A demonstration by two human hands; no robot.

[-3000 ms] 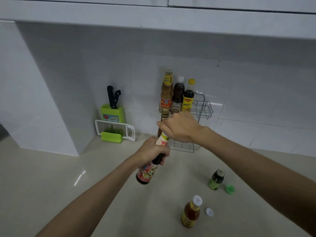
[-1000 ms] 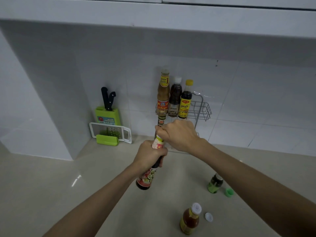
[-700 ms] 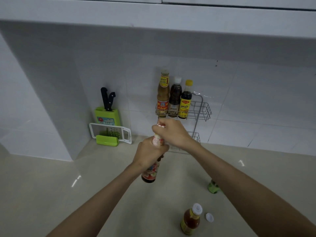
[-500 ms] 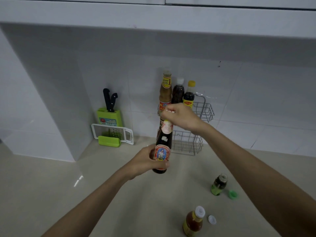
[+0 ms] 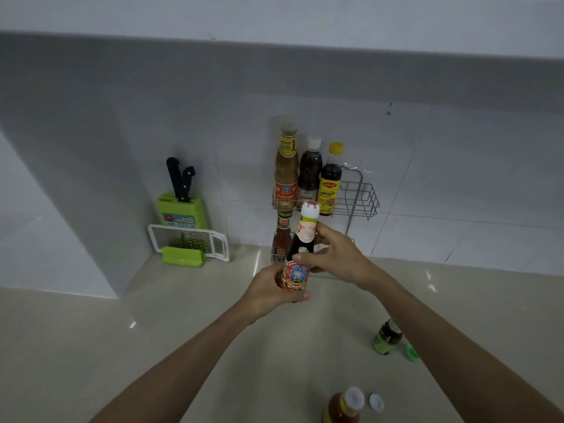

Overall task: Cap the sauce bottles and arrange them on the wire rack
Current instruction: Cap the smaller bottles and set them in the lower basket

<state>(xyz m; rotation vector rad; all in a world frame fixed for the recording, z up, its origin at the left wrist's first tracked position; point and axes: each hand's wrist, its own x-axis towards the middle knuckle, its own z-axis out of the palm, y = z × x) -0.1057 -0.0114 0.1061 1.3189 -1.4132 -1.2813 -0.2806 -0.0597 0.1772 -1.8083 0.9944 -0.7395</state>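
Two loose caps (image 5: 376,402) on beige counter (image 5: 91,346), white tiles (image 5: 457,166)

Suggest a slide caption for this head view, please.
Both hands, left hand and right hand, hold a capped sauce bottle before the wire rack.

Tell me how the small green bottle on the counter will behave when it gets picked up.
The small green bottle looks squat, so probably light and hard to tip. Its green cap lies beside it, so it may spill if tilted. Its surface looks smooth, perhaps slippery.
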